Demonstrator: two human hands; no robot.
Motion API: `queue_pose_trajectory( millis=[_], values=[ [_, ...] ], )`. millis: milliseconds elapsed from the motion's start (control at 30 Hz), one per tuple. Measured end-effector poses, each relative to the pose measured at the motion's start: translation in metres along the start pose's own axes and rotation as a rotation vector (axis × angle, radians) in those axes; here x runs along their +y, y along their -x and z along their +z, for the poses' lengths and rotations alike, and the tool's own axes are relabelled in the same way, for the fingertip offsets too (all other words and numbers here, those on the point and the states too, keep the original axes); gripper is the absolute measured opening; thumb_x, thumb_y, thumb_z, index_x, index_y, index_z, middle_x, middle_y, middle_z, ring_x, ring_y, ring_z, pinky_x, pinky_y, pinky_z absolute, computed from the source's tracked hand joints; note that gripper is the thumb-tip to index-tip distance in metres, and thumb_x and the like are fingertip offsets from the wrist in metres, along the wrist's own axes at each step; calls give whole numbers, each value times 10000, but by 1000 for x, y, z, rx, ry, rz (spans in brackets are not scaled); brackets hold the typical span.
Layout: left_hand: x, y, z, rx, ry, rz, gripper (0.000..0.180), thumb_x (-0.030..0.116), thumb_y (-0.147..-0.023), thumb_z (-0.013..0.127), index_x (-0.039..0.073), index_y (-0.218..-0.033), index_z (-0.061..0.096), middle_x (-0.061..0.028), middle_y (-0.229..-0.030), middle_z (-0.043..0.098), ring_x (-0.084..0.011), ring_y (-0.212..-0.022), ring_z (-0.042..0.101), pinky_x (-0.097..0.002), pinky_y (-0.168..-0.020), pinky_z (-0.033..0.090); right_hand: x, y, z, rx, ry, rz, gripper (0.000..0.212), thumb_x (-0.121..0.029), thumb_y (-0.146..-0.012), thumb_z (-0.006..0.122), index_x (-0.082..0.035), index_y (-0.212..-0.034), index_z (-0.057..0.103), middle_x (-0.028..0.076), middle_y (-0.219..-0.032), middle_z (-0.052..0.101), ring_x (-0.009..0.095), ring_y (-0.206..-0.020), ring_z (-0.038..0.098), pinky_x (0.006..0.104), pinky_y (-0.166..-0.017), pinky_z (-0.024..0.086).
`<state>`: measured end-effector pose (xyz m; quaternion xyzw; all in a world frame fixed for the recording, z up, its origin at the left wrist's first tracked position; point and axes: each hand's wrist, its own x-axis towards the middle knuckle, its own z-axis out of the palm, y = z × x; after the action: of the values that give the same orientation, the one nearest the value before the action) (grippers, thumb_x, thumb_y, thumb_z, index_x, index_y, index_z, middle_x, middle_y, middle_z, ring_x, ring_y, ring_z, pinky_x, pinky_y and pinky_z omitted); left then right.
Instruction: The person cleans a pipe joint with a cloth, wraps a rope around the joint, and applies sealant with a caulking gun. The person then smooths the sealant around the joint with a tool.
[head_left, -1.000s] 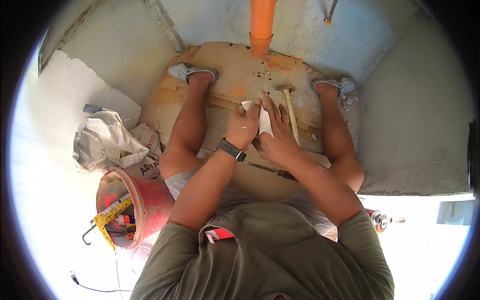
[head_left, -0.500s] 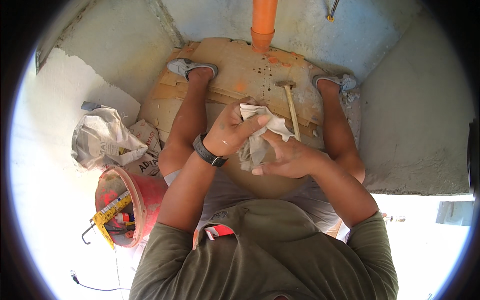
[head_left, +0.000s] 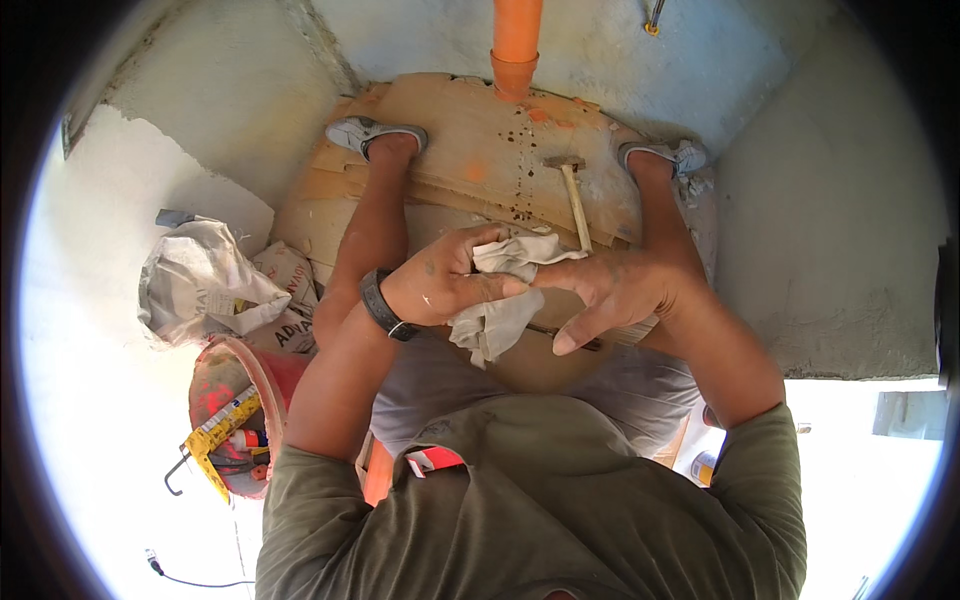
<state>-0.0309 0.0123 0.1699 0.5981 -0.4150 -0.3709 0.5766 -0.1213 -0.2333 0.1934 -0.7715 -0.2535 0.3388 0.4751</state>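
One crumpled grey-white rag [head_left: 500,295] hangs between both hands: left hand [head_left: 450,285] grips it; right hand [head_left: 610,290], at 3 o'clock, pinches it.

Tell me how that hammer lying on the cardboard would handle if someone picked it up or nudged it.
The hammer looks stiff: a straight pale handle, probably wood, with a small dark head. It would likely feel head-heavy, so gripped at the handle's near end it may tip forward. Lying flat on the cardboard, it probably pivots or slides rather than rolls when nudged, since the cross-set head should block rolling.
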Motion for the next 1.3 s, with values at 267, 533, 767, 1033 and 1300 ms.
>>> queue_pose_trajectory(
  millis=[267,533,767,1033,1300],
  values=[
    [-10,11,-26,268,340,77,218,49,-943,555,8,-1144,631,-17,-1016,691,-87,-875,612,-235,-786,492,-13,31,-8,522,471,162,878,-242,-832,718,-208,-1568,242,235,-1619,127,400,-1483,202,454,-1177,268],
    [-18,-28,10,438,618,165,347,95,-938,561,20,-1276,556,7,-1041,636,-94,-882,605,-236,-734,484,1,-18,23,787,1033,113,963,-169,-791,743,-232,-1573,186,229,-1609,117,455,-1450,228,584,-1163,232],
    [-43,-38,15,340,608,275,448,77,-937,576,14,-1371,486,-89,-1194,648,-191,-1027,645,-326,-882,522,-5,-49,35,1038,859,12,1026,-165,-760,766,-223,-1577,149,328,-1550,180,529,-1424,234,665,-1131,201],
    [-67,-47,6,477,-822,416,298,142,-959,531,39,-1223,623,-62,-1086,669,-152,-962,634,-294,-793,508,-2,-54,39,1028,915,171,1121,-173,-733,793,-231,-1586,68,392,-1407,375,580,-1363,313,723,-1088,214],
    [-61,-31,34,535,669,-98,335,229,-975,553,47,-1251,611,-19,-1007,655,-121,-895,620,-266,-740,477,17,-60,29,937,631,146,1254,-285,-691,851,-183,-1580,-28,300,-1485,357,481,-1418,302,651,-1148,175]
  ],
)
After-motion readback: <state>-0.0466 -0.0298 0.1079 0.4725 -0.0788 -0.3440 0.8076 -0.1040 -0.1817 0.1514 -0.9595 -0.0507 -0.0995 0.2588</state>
